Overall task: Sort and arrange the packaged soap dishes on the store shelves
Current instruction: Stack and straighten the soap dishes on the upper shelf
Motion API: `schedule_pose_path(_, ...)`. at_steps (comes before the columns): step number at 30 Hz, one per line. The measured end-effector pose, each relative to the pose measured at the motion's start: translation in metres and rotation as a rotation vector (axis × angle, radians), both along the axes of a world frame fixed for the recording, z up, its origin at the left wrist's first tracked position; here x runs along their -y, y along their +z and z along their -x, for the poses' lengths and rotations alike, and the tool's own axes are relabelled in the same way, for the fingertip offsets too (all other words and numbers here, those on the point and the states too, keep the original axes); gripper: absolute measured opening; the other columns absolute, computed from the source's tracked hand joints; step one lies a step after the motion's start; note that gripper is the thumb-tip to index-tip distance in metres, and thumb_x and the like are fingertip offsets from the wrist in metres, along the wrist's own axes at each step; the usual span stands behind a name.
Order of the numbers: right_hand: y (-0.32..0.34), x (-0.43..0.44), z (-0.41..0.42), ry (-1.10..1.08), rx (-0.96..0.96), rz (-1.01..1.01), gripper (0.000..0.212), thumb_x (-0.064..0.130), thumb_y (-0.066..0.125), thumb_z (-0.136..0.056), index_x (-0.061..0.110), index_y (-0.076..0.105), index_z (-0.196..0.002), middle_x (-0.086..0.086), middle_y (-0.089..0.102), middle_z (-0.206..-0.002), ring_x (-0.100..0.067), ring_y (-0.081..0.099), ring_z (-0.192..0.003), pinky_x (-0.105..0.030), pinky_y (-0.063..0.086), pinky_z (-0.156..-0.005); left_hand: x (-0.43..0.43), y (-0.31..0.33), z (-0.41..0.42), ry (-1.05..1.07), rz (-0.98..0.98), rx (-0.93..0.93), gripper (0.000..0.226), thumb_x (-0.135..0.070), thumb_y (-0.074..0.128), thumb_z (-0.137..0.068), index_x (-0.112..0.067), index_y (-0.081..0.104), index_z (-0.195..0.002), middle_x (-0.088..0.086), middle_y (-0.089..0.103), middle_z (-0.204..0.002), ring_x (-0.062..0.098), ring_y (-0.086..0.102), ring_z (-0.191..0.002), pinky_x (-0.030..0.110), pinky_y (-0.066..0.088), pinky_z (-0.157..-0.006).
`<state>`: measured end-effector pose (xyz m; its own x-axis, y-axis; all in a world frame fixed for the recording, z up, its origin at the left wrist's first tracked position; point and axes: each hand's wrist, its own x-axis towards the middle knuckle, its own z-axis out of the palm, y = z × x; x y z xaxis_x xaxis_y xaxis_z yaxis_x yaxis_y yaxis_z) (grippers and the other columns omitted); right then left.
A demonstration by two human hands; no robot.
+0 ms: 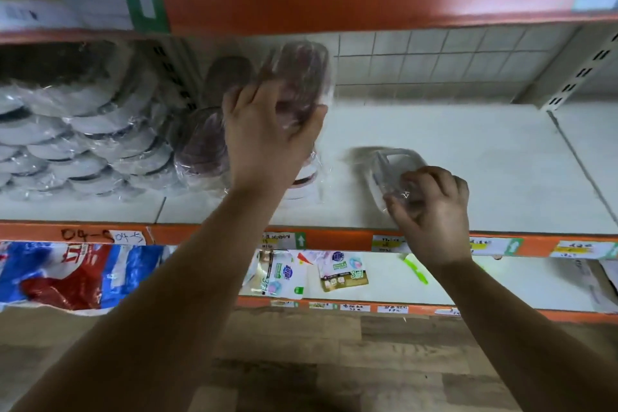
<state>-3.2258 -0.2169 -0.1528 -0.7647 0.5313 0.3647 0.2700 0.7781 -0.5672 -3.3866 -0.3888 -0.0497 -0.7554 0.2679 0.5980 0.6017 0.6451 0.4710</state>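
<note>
Left grip [271, 134]: clenched round the lower end of a wrapped brown dish [301, 77].
Brown dish: held tilted, clear of the shelf [485, 170], rising past the fingers toward the back wall.
Right grip [431, 207]: fingers curled, pinching the near end of a wrapped clear dish [391, 164].
Clear dish: lies on the shelf, reaching away from the right grip; blurred.
Brown stack [200, 147]: on the shelf, just left of the left grip.
White stack [83, 134]: further left, piled in rows.
</note>
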Motion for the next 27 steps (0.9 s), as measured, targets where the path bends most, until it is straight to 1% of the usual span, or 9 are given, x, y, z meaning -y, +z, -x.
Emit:
schedule_pose_path(2,-0.003,0.001,0.004,0.000,-0.018,0.000,0.045,0.044,0.056,-0.083,0.008,0.067,-0.109,-0.010,0.059,-0.117,-0.037,0.044,-0.111,-0.024,0.031,-0.090,-0.009,-0.001,0.024,0.044,-0.034,0.026,0.056,-0.059,0.062,-0.076,-0.010,0.068,-0.103,0.003,0.069,-0.099,0.027,0.061,-0.097,0.031,0.045,-0.087)
schedule_pose_path(4,-0.004,0.000,0.007,0.001,-0.027,-0.002,0.042,0.041,0.059,-0.083,0.009,0.067,-0.110,-0.009,0.059,-0.117,-0.037,0.045,-0.112,-0.022,0.030,-0.091,-0.017,-0.005,0.045,0.041,-0.109,0.029,0.054,-0.056,0.066,-0.071,-0.008,0.068,-0.096,-0.002,0.067,-0.085,0.023,0.063,-0.081,0.026,0.047,-0.069)
schedule_pose_path(6,-0.005,-0.001,0.009,-0.008,-0.032,0.003,0.039,0.037,0.065,-0.083,0.009,0.067,-0.111,-0.009,0.059,-0.118,-0.037,0.046,-0.113,-0.019,0.029,-0.090,-0.023,-0.009,0.064,0.068,-0.165,0.025,0.049,-0.054,0.073,-0.066,-0.008,0.066,-0.085,-0.007,0.060,-0.071,0.015,0.059,-0.066,0.014,0.035,-0.053)
schedule_pose_path(8,-0.005,-0.002,0.011,-0.016,-0.038,0.006,0.039,0.035,0.067,-0.082,0.008,0.067,-0.111,-0.010,0.060,-0.118,-0.038,0.046,-0.113,-0.020,0.030,-0.091,-0.029,-0.007,0.079,0.103,-0.148,0.074,0.043,-0.053,0.076,-0.067,-0.015,0.060,-0.080,-0.010,0.054,-0.064,0.012,0.054,-0.062,0.015,0.030,-0.047)
schedule_pose_path(11,-0.007,-0.005,0.013,-0.010,-0.047,0.008,0.042,0.040,0.062,-0.083,0.009,0.068,-0.110,-0.009,0.060,-0.117,-0.038,0.047,-0.112,-0.021,0.030,-0.092,-0.038,-0.005,0.096,0.085,-0.047,0.227,0.040,-0.053,0.076,-0.075,-0.021,0.055,-0.086,-0.009,0.054,-0.072,0.010,0.054,-0.069,0.015,0.038,-0.053)
schedule_pose_path(14,-0.012,-0.007,0.015,-0.002,-0.045,0.013,0.044,0.044,0.059,-0.083,0.010,0.068,-0.110,-0.008,0.060,-0.117,-0.038,0.048,-0.112,-0.019,0.029,-0.093,-0.042,-0.009,0.109,0.070,0.026,0.226,0.043,-0.054,0.076,-0.076,-0.016,0.060,-0.091,-0.002,0.063,-0.084,0.014,0.060,-0.077,0.030,0.049,-0.067)
schedule_pose_path(17,-0.015,-0.006,0.016,0.003,-0.036,0.022,0.046,0.046,0.058,-0.083,0.010,0.068,-0.110,-0.008,0.060,-0.117,-0.038,0.047,-0.113,-0.017,0.028,-0.093,-0.046,-0.016,0.118,0.070,0.154,0.233,0.052,-0.061,0.074,-0.070,-0.015,0.063,-0.091,0.007,0.065,-0.098,0.025,0.062,-0.094,0.038,0.051,-0.079)
schedule_pose_path(20,-0.016,-0.008,0.018,0.008,-0.034,0.011,0.046,0.046,0.058,-0.083,0.010,0.069,-0.109,-0.009,0.060,-0.116,-0.039,0.048,-0.112,-0.017,0.027,-0.093,-0.049,-0.017,0.122,0.080,0.224,0.226,0.055,-0.060,0.076,-0.070,-0.012,0.064,-0.093,0.011,0.058,-0.112,0.027,0.055,-0.108,0.040,0.048,-0.088)
schedule_pose_path(27,-0.015,-0.015,0.020,0.010,-0.041,0.004,0.045,0.046,0.058,-0.083,0.010,0.069,-0.108,-0.008,0.060,-0.115,-0.038,0.048,-0.110,-0.019,0.028,-0.093,-0.050,-0.016,0.132,0.044,0.384,0.277,0.057,-0.059,0.077,-0.072,-0.012,0.064,-0.102,0.010,0.064,-0.109,0.029,0.060,-0.105,0.035,0.043,-0.082)
